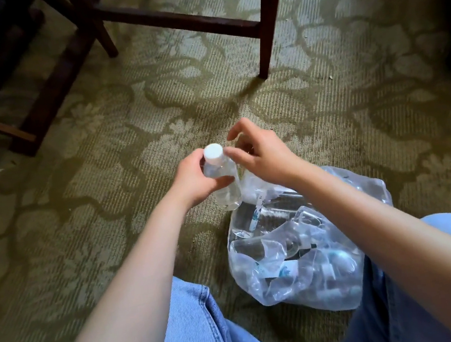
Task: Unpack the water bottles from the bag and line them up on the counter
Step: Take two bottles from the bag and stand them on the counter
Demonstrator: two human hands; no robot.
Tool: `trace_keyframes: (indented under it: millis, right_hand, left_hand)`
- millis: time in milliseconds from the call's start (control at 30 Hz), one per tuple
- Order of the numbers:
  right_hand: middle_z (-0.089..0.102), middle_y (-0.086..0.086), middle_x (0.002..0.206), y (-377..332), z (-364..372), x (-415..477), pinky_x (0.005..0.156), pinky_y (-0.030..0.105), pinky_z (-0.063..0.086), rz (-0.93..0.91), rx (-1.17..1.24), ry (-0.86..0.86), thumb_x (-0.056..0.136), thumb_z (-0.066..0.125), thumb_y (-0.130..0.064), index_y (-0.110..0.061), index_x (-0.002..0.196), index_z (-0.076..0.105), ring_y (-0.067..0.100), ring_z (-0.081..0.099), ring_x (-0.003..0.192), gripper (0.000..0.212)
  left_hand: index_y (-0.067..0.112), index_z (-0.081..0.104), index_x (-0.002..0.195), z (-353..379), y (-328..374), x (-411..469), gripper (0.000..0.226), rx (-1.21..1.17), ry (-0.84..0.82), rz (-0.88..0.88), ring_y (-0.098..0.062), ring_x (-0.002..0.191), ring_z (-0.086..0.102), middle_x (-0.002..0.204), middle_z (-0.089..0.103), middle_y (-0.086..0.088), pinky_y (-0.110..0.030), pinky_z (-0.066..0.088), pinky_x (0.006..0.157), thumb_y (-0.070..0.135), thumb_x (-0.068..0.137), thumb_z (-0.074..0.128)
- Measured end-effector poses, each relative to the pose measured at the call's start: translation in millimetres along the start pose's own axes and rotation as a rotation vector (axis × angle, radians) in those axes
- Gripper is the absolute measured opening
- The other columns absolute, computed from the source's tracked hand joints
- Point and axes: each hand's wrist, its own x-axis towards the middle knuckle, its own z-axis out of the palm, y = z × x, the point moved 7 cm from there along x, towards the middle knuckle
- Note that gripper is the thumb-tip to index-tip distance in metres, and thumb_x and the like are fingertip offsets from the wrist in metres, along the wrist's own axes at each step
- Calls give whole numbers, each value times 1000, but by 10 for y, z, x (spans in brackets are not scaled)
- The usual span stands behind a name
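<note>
Bottles [295,250] apparently inside bag [364,189]

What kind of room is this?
Probably a carpeted living or dining room at home. The floor is green flower-patterned carpet, and dark wooden furniture legs stand on it. No counter shows.

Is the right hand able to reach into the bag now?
Probably yes. The right hand is open and empty, just above the bag, with nothing between them. The left hand holds the bottle off to the side.
</note>
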Motion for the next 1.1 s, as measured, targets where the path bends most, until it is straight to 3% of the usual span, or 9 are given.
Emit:
trace_keyframes:
  millis: [67, 167, 267, 367, 433, 533, 767, 933, 1100]
  right_hand:
    - [69, 7, 88, 215, 72, 49, 75, 36, 52, 39, -86, -45, 93, 57, -12, -6, 100, 62, 21, 62, 78, 11]
    - [71, 6, 103, 567, 654, -97, 87, 37, 52, 40, -371, -419, 86, 54, -5, -12, 106, 67, 23, 65, 95, 26]
    - [61, 10, 116, 874, 1193, -320, 88, 35, 48, -50, -681, -700, 84, 52, -9, -12, 125, 55, 27, 57, 109, 42]
    - [61, 7, 110, 984, 1467, -352, 88, 35, 44, -302, -1023, -658, 83, 57, -18, -13, 114, 62, 25, 56, 106, 32]
    - [66, 3, 101, 923, 1495, -296, 95, 37, 44, -369, -1151, -537, 82, 64, -21, -16, 104, 68, 22, 61, 99, 23]
    - [61, 8, 115, 1051, 1558, -292, 117, 55, 4, -297, -1283, -660, 94, 47, -12, -9, 126, 51, 28, 52, 119, 32]
    - [65, 4, 104, 1081, 1368, -256, 119, 47, 2, -322, -1173, -697, 95, 44, -10, -11, 138, 40, 25, 57, 111, 43]
    - [65, -1, 100, 922, 1192, -322, 120, 45, 2, -325, -1083, -713, 80, 59, -14, -14, 105, 61, 21, 58, 106, 26]
    - [63, -4, 109, 807, 1112, -297, 110, 39, 29, -248, -943, -690, 71, 70, -42, -21, 119, 56, 19, 56, 108, 55]
  left_hand:
    - [19, 54, 102, -145, -102, 4, 51, 27, 66, -25, -21, 94, 60, 100, 63, -2, -31, 48, 78, 12, 63, 84]
    - [19, 52, 99, -303, -273, -32, 50, 103, 91, -73, -18, 91, 55, 98, 60, -1, -26, 40, 75, 12, 62, 85]
    - [17, 50, 89, -397, -465, -73, 46, 190, 113, -128, -18, 84, 51, 92, 58, -2, -25, 37, 68, 20, 61, 87]
    - [15, 46, 79, -417, -660, -112, 42, 329, 108, -189, -19, 78, 50, 86, 57, -3, -26, 34, 56, 30, 67, 83]
    - [14, 46, 83, -388, -755, -133, 39, 430, 75, -211, -21, 80, 51, 90, 57, -6, -26, 37, 61, 33, 73, 78]
    - [11, 48, 100, -302, -848, -156, 41, 582, -12, -223, -30, 92, 56, 106, 59, -14, -32, 43, 71, 36, 79, 72]
    - [8, 42, 113, -165, -863, -158, 53, 851, -156, -168, -33, 100, 58, 112, 61, -13, -35, 42, 70, 43, 82, 67]
    - [9, 45, 106, -226, -847, -175, 49, 817, -138, -185, -29, 91, 55, 108, 61, -12, -34, 40, 68, 37, 76, 74]
    - [14, 41, 91, -237, -835, -203, 42, 822, -155, -192, -24, 80, 49, 91, 55, -5, -32, 38, 62, 32, 74, 75]
